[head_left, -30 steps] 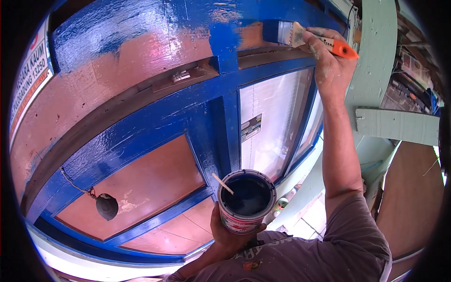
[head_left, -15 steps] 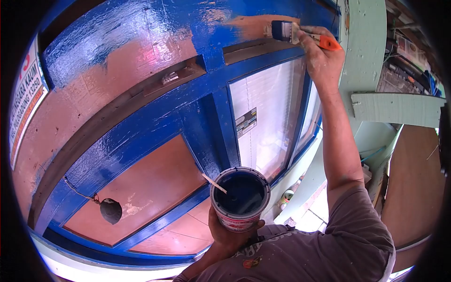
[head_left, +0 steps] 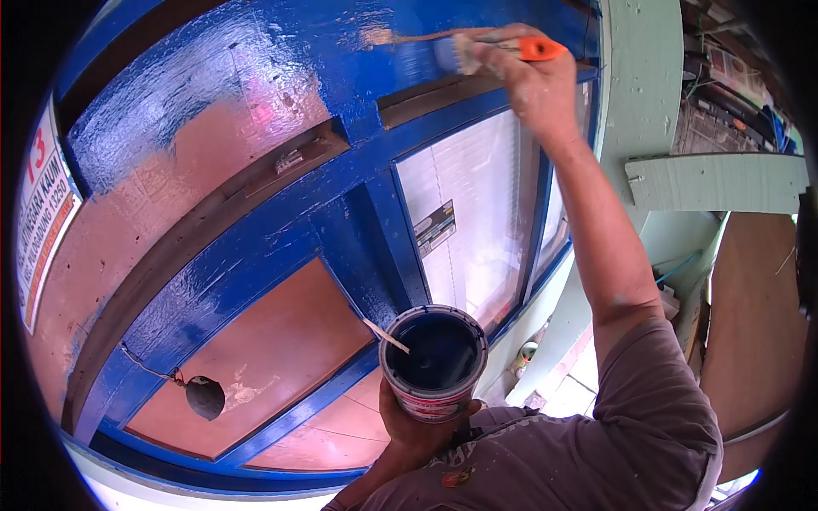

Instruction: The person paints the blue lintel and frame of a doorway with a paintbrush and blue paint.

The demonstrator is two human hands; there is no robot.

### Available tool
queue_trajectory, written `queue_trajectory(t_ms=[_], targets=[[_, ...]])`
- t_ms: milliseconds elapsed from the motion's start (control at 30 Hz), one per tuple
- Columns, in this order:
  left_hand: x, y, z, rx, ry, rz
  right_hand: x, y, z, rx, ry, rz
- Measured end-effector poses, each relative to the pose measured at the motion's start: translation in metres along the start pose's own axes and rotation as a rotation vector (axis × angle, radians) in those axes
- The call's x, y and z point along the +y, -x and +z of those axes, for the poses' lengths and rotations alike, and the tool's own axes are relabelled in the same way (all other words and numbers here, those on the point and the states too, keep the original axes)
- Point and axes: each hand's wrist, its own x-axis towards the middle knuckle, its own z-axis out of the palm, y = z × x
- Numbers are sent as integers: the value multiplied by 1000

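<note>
My right hand [head_left: 543, 92] is closed round a paintbrush [head_left: 540, 48] with an orange handle. Its bristles, blurred by motion, lie against the upper blue panel [head_left: 341, 77], just below a thin unpainted brown strip [head_left: 426, 36]. Low in front of my chest, my left hand [head_left: 415, 433] grips a paint bucket [head_left: 433, 407] from below and the side. Dark blue paint [head_left: 434, 358] fills part of it, and a pale stick [head_left: 385, 335] leans out over the rim. The underside of the bucket hides some of my left fingers.
Below the panel runs a recessed ledge [head_left: 285, 162] with small debris on it. A glass window [head_left: 469, 196] is framed in blue. A dark round object [head_left: 204, 398] hangs from a wire at lower left. A lettered sign [head_left: 47, 217] stands far left, and a pale green post [head_left: 639, 85] rises at right.
My right hand has swept the brush left along the upper panel. Much of the brown patch there now shows blue. My left hand keeps the bucket nearly still; the view has shifted slightly.
</note>
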Motion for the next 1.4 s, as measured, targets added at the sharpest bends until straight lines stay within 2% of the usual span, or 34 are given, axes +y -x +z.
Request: queue_trajectory(t_ms=[67, 133, 267, 367, 400, 467, 567, 667, 767, 867, 900, 933, 1000, 1100, 1200, 1233, 1333, 1400], targets=[[-2, -2, 6, -57, 42, -2, 5, -1, -10, 68, 134, -18], [-2, -2, 11, -33, 10, -3, 0, -2, -15, 119, 333, -53], [-5, -2, 13, 95, -102, 18, -21, -2, 29, -44, 37, -1], [-6, -9, 14, 62, -63, 0, -64, -14, 30, -99, -335, 142], [-6, -11, 14, 51, -44, -13, -62, -15, 27, -112, -340, 154], [-7, -14, 14, 39, -13, -35, -49, -20, 15, -138, -356, 181], [-9, -18, 11, 31, 21, -55, 11, -26, -11, -115, -149, 114], [-12, -17, 15, 70, -28, -56, 45, -26, -32, 35, -245, 193], [-12, -17, 14, 75, -51, -59, 43, -16, -50, 138, 430, 94], [-10, -17, 10, 62, -23, -65, 99, -7, -38, 149, 273, -57], [-11, -18, 10, 49, -24, -60, 86, 0, -28, 90, 277, -3], [-11, -19, 10, 35, -25, -55, 70, 5, -15, 57, 89, 33], [-13, -21, 14, 4, -41, -41, 13, 14, -3, 37, 35, 32], [-16, -23, 17, 15, -46, -32, 0, 10, 1, -7, -290, 24], [-16, -23, 16, 50, -94, -1, 26, 6, -10, 45, -191, 44], [-16, -23, 16, 61, -120, 11, 41, 7, -21, 14, -46, 171], [-16, -21, 18, 67, -140, 22, 78, 4, -39, 106, 83, 138], [-16, -19, 22, 65, -65, 17, 93, 2, -50, 177, 278, 79]])
